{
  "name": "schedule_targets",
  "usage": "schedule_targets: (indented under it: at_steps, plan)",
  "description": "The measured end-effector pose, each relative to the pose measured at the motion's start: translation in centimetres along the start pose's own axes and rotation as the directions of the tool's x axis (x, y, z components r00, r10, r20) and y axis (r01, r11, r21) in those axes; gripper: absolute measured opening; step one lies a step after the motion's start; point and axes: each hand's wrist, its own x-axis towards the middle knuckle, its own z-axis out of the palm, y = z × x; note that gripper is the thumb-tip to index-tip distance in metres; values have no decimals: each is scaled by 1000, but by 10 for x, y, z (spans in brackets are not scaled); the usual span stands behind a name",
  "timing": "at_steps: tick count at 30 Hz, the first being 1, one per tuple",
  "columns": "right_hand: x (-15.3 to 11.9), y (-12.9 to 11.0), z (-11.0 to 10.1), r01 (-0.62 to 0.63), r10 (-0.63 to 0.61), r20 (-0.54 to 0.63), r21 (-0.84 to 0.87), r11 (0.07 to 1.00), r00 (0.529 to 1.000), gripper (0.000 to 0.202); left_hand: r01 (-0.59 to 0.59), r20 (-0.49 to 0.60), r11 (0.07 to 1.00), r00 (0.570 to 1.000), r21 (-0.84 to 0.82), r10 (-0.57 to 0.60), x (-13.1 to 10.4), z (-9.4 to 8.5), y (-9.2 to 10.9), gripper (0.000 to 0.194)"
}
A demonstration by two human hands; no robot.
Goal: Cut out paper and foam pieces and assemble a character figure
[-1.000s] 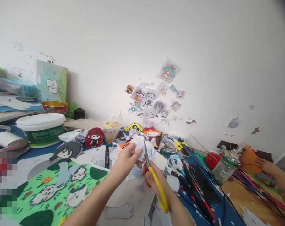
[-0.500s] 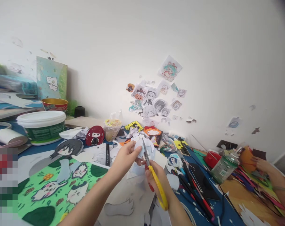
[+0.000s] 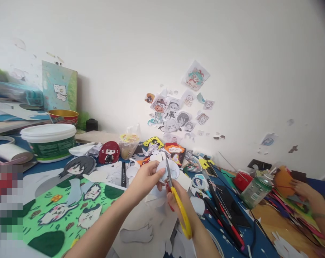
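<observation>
- We see our left hand (image 3: 151,175) pinching 1 round pale paper piece (image 3: 174,170), right of the green picture (image 3: 48,243) and beyond its far right corner.
- Our right hand (image 3: 180,197), also to the picture's right, grips the yellow-handled scissors (image 3: 184,218), their blades at the paper.
- Just beyond the picture's far edge we find 1 dark-haired paper head (image 3: 76,168); farther back stands the white-lidded tub (image 3: 53,147).
- Well right of the picture, another person's hand (image 3: 303,189) meets an orange piece (image 3: 283,182); we cannot tell whether it grasps.

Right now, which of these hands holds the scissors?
The right hand; the left hand pinches pale paper, and the other person's hand is by something orange.
</observation>
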Motion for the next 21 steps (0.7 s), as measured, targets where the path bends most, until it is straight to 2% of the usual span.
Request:
schedule_targets:
  at_steps: [3, 10, 15, 21]
  plan:
    - [0, -1, 0, -44, 43, 21, 20, 999, 999, 52, 5, 13, 1000, 1000, 28, -5, -1, 0, 1, 27]
    - [0, -5, 1, -9, 8, 27, 46, 999, 1000, 53, 22, 38, 1000, 999, -12, -22, -1, 0, 1, 27]
    - [0, -2, 3, -75, 73, 22, 94, 993, 997, 50, 26, 53, 999, 998, 29, -27, -1, 1, -3, 27]
    - [0, -1, 1, 6, -6, 4, 18, 1000, 1000, 48, 11, 51, 1000, 999, 3, -11, 1, 0, -10, 27]
